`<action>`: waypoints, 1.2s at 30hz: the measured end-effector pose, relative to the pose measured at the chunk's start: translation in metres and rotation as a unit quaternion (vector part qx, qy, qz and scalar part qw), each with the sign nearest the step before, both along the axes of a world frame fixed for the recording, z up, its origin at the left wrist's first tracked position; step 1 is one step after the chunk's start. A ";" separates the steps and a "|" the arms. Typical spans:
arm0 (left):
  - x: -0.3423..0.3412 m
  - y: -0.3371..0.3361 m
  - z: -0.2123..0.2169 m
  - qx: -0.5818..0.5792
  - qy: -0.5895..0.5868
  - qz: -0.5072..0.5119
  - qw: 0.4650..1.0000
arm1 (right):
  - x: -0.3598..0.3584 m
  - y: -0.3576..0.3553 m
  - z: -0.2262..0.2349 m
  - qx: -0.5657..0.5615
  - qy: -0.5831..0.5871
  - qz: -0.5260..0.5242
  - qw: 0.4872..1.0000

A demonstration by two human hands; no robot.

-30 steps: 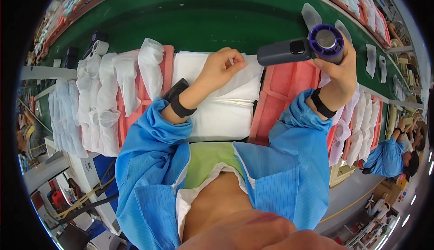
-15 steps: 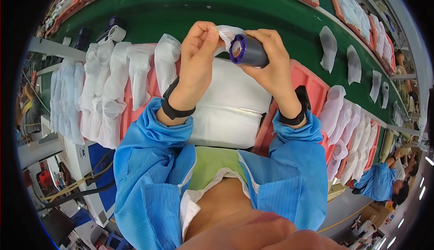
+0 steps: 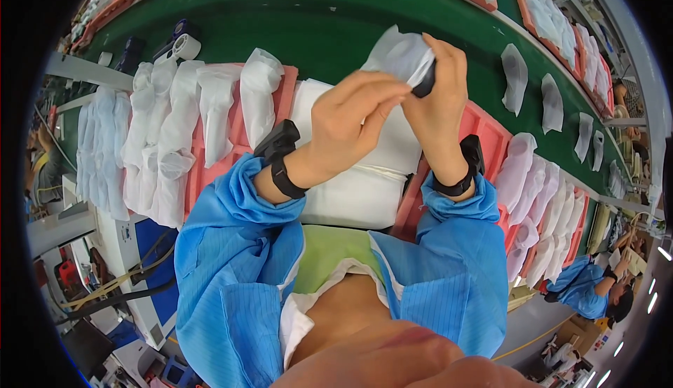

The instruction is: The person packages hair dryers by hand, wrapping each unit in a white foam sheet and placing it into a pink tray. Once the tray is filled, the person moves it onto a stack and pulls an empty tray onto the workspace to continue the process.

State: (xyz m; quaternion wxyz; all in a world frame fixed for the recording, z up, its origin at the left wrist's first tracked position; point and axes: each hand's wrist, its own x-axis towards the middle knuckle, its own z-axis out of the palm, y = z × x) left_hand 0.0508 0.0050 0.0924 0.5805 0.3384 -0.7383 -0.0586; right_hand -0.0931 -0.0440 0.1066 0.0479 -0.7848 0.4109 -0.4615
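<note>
My left hand and my right hand meet above a stack of white bags. Between them they hold a dark handheld device that is mostly covered by a white pouch. My left fingers pinch the pouch's edge. My right hand grips the device from behind. Only a dark end of the device shows. Both wrists carry black bands below blue sleeves.
Pink trays with white bagged items lie at left and right. A green conveyor belt carries more white pouches. Another person in blue works at lower right. Cables and a bench edge sit lower left.
My right hand brought the dark device in from the upper right to meet my left hand. The white pouch now covers most of the device, hiding its purple ring end.
</note>
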 end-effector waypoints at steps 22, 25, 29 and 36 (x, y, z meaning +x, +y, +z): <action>0.024 -0.017 0.005 0.079 0.238 0.037 0.967 | 0.002 0.001 -0.012 0.085 0.068 -0.015 0.994; 0.021 -0.013 0.007 0.028 0.153 0.082 0.984 | 0.010 0.010 -0.013 0.051 0.081 -0.010 0.995; 0.036 -0.007 0.013 0.012 0.075 0.146 0.986 | 0.009 0.015 -0.008 0.117 0.054 0.014 0.992; 0.076 -0.026 0.011 0.154 0.320 0.023 0.935 | -0.034 -0.016 0.001 0.478 -0.104 0.216 0.845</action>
